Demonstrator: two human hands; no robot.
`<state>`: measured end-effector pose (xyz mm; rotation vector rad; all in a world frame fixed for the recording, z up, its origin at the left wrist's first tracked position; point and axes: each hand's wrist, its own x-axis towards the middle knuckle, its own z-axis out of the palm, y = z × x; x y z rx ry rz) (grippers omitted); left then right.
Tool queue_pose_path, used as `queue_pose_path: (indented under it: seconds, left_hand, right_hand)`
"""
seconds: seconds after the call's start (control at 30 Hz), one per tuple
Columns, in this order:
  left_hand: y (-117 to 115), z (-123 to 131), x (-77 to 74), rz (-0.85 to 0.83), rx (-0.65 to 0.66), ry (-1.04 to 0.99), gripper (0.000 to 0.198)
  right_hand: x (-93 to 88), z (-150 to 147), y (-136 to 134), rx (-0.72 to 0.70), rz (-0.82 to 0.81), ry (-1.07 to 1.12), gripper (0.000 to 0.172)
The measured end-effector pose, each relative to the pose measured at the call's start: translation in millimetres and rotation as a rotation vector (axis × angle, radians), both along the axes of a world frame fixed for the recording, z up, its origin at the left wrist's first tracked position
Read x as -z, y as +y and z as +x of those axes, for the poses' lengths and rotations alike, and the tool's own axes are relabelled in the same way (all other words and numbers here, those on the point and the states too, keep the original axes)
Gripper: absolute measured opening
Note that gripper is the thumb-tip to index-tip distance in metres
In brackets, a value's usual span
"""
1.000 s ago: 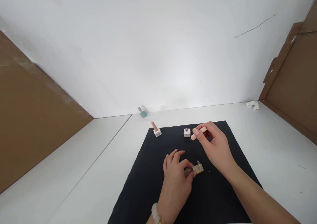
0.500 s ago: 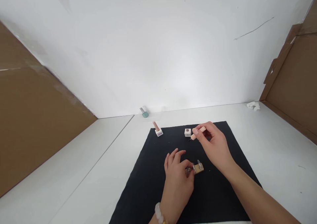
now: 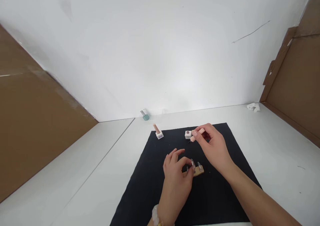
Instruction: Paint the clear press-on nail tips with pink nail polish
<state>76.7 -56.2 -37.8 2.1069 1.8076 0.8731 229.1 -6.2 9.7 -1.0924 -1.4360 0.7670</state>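
In the head view my right hand (image 3: 212, 146) pinches the pale pink cap of a nail polish brush (image 3: 200, 131), whose dark bristle end points down and left. An open white nail polish bottle (image 3: 187, 135) with a dark neck stands just left of that hand. My left hand (image 3: 176, 172) has its thumb and forefinger closed on a clear false nail (image 3: 192, 163), with the other fingers spread. Under these fingertips lies a small wooden nail stand (image 3: 199, 170), partly hidden; another nail tip (image 3: 199, 165) stands upright on its right end.
A capped nail polish bottle (image 3: 158, 132) stands at the black cloth's (image 3: 140, 186) far left corner. Behind it, a teal bottle (image 3: 145, 115) leans near the white wall. Crumpled tissue (image 3: 253, 107) lies at the back right. Cardboard panels (image 3: 45, 129) flank the table.
The clear nail in my left fingers now sits a little higher and more upright, with more of the stand's left part showing. My right hand has barely moved. The whole view has shifted slightly.
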Motion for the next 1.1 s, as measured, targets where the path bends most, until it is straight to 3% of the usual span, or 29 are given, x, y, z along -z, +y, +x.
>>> queue_pose_path:
  seconds: [0.27,0.4,0.63,0.73,0.87,1.1]
  left_hand:
    - [-5,-37,-53.5,-0.04,-0.2,-0.75,0.02]
    - [13,-58,-64.5,-0.122,-0.205,-0.949,0.025]
    - [55,-55,-50.7,-0.244,-0.005,-0.878,0.02]
    - [60,-50,-45.6,-0.277,0.079,-0.808,0.013]
    - [59,-54,-35.7,-0.287,0.101,-0.741,0.009]
    - [55,-71,-11.2,-0.189,0.33,-0.564,0.017]
  right_hand:
    - [-2.6,4,-2,0.068,-0.008,0.043,0.025]
    - [2.3,4,-1,0.102,-0.045,0.077,0.029]
    - [4.3,0,7,0.024,-0.192,0.174,0.044]
    - [2.3,-1,8,-0.03,-0.233,0.199,0.05]
    - [2.9,-4,2,-0.101,-0.278,0.151,0.043]
    - [1.5,-15,-15,-0.137,-0.059,0.012,0.028]
